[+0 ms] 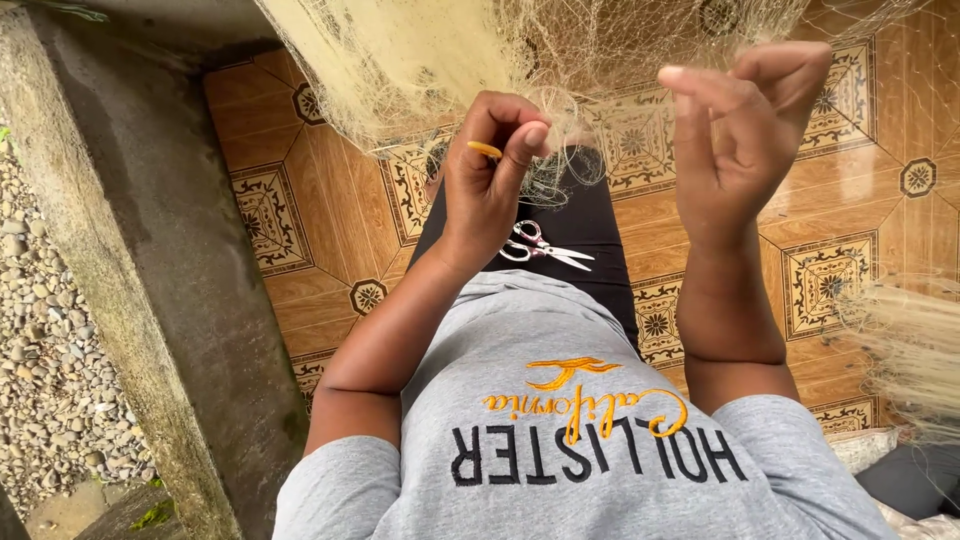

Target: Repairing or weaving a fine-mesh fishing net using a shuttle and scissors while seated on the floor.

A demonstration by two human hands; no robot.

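Floor (330, 215): brown patterned tiles, filling most of the view beneath the seated person; right and top edges partly veiled by mesh.

Ledge (150, 280): grey concrete, weathered, along the floor's left edge; gravel (45, 330) beyond it, far left.

Net (450, 60): pale, fine mesh, hanging from above the top edge; gathered thick at upper centre, spread thin toward the upper right corner. Raised between both hands, apparently to keep the worked patch taut and at eye level. Upper extent cut off. Second pale bundle (905, 340) at the right edge, likely more of the same; join not visible.

Shirt (570, 430): grey, printed, at the bottom edge. Dark trousers (585, 215) above it, lap serving as a rest for the scissors.

Right hand (740, 130): palm toward the camera, fingers curled, index and thumb pinched near the top, seemingly on net strands; strands too fine to confirm.

Left hand (490, 175): fingers closed around a thin yellow tool (485, 150), tip showing beside the thumb, rest hidden in the fist; exact kind hard to make out. Mesh bunched just beside the fingertips.

Scissors (540, 247): small, pale handles, blades closed, pointing right, lying on the lap just below the left hand, within easy reach.
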